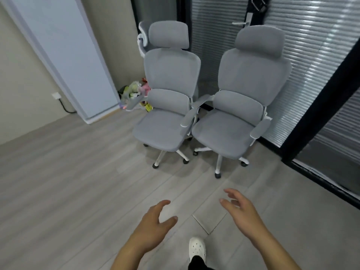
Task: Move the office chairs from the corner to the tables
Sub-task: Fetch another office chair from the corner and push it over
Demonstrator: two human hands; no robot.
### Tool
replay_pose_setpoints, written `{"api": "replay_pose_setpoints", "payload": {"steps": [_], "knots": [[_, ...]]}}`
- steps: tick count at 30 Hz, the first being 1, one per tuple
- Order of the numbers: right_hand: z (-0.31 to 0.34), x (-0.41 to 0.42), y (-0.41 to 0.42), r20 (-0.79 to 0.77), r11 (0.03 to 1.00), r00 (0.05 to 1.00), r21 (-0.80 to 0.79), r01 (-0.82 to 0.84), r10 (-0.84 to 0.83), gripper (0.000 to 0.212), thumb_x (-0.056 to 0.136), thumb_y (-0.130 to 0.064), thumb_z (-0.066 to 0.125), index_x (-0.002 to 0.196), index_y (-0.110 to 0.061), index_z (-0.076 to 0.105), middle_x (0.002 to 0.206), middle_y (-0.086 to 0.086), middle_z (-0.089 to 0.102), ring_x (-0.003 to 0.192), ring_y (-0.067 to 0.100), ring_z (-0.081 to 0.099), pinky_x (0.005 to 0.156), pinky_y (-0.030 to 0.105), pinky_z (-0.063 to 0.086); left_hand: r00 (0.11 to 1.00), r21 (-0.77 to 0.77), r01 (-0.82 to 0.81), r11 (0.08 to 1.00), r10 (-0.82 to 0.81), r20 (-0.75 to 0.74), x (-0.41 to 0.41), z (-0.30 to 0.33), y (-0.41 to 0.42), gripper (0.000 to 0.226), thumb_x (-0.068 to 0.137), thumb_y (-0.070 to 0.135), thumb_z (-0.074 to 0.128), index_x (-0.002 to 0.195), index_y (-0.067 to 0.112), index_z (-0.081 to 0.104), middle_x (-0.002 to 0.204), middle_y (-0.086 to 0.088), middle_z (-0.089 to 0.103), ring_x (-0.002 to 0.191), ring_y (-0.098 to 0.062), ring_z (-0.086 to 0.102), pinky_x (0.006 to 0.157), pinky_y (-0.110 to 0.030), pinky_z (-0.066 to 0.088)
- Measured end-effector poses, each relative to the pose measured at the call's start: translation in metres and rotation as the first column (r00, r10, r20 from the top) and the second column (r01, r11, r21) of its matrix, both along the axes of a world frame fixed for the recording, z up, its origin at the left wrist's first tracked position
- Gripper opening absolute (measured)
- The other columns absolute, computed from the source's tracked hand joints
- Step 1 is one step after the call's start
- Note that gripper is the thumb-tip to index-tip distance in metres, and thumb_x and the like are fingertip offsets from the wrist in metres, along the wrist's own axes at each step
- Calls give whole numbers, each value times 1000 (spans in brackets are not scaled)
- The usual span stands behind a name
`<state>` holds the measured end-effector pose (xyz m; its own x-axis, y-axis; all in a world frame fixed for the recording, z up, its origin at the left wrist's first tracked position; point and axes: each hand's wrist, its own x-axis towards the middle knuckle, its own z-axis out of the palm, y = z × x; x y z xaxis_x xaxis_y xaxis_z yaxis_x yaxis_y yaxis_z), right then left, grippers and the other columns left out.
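Note:
Two grey office chairs with headrests and white wheeled bases stand side by side in the corner, facing me: the left chair (167, 106) and the right chair (239, 114). A third grey chair (143, 38) is partly hidden behind the left one. My left hand (153, 225) and my right hand (239, 211) hang in the air in front of the chairs, well short of them. Both hands have relaxed, spread fingers and hold nothing. No tables are in view.
A tall white cabinet (64, 55) leans along the left wall. A bag of colourful items (134, 92) lies in the corner beside the left chair. Black-framed glass walls with blinds (319, 75) and a door handle (241, 22) run along the right. My white shoe (196, 248) is on the wood floor.

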<state>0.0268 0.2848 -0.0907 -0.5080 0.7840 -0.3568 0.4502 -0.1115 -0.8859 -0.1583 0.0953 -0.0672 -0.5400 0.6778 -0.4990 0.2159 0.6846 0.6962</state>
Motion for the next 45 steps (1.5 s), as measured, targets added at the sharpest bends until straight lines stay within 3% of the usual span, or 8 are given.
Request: {"api": "replay_pose_setpoints", "payload": {"steps": [6,13,17,22,26,29,38,45], "knots": [[13,-79,120,-23,1000,1000,-2,-2,2,35,90,-34,67,124,-34,59,127,-12,56,118,6,51,95,27,38,995,44,-50,998,54,-86,-104,19,119,47,91,46,61,135,44,43,140,10,42,124,-9,42,101,-29,34],[19,-141,242,10,996,999,69,51,-52,29,91,-28,67,118,-34,59,117,-18,56,102,-6,52,77,8,40,995,19,74,997,-73,-62,-181,-5,246,55,90,45,63,140,40,39,149,3,38,133,-17,40,106,-33,33],[12,-163,313,79,989,991,110,96,-105,40,91,-36,66,129,-32,56,129,-10,52,122,10,47,93,26,37,986,33,164,986,-163,-30,-228,-24,342,53,88,44,65,136,38,44,140,3,45,131,-18,43,105,-31,36],[42,-195,436,203,954,960,267,137,-195,43,89,-31,69,130,-27,58,130,-3,54,123,17,50,96,29,38,966,134,256,957,-259,4,-283,-23,481,46,91,40,64,132,39,44,118,15,48,104,-4,52,94,-26,39],[89,-216,541,209,895,925,388,219,-317,36,87,-34,70,121,-31,61,114,-5,58,106,13,56,93,29,42,937,153,344,926,-350,8,-314,-25,586,57,88,47,65,139,37,42,133,10,44,123,-13,47,102,-28,37],[115,-230,607,203,843,898,470,262,-391,46,85,-40,70,128,-34,56,132,-3,52,122,14,50,104,32,40,907,170,414,894,-422,14,-322,-23,657,58,89,47,64,141,35,40,139,6,42,129,-15,43,102,-26,37],[154,-221,779,264,780,898,613,124,-350,68,84,-39,73,143,-25,42,141,5,44,129,20,45,99,25,32,827,186,558,809,-561,-39,-280,0,821,71,82,57,63,143,42,31,146,11,36,138,-13,34,114,-34,32],[168,-272,946,325,639,939,748,-180,-116,69,82,-34,70,145,-22,42,146,7,40,128,28,47,104,39,41,952,283,303,910,-274,-140,-211,3,889,68,90,43,65,148,35,31,145,19,32,135,-1,28,112,-26,26]]}}
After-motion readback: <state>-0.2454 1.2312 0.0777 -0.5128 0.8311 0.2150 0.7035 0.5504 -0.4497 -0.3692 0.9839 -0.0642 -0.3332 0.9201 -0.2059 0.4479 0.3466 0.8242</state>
